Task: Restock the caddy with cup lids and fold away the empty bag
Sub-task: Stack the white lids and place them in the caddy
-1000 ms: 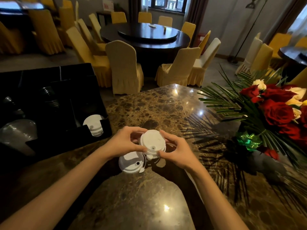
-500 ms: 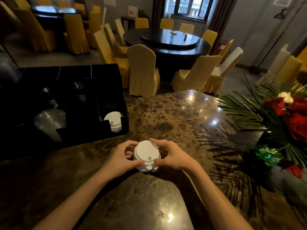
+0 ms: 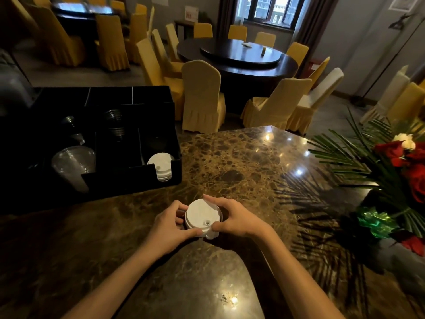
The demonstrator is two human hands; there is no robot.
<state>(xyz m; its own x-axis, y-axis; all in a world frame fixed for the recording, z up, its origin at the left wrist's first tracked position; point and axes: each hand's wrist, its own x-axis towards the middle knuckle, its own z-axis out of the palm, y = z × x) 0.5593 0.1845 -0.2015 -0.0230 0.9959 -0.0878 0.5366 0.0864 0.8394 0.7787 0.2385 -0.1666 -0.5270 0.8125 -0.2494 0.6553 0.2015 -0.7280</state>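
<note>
A small stack of white cup lids [image 3: 200,218] sits low over the marble table [image 3: 241,162], gripped from both sides. My left hand [image 3: 170,226] curls round its left edge, and my right hand [image 3: 232,218] curls round its right edge. The black caddy [image 3: 128,183] stands at the left of the table. Its right front compartment holds a few white lids [image 3: 161,165] standing on edge. Clear plastic cups [image 3: 73,165] lie in its left compartments. No bag is in view.
A bouquet of red roses and palm leaves [image 3: 395,171] with green wrap [image 3: 374,221] takes up the table's right side. Beyond the far table edge stand yellow-covered chairs [image 3: 202,97] and a dark round dining table [image 3: 236,58].
The separate lid that lay beside the stack a second ago is now part of the stack between my hands. The view has shifted so the caddy shows more fully.
</note>
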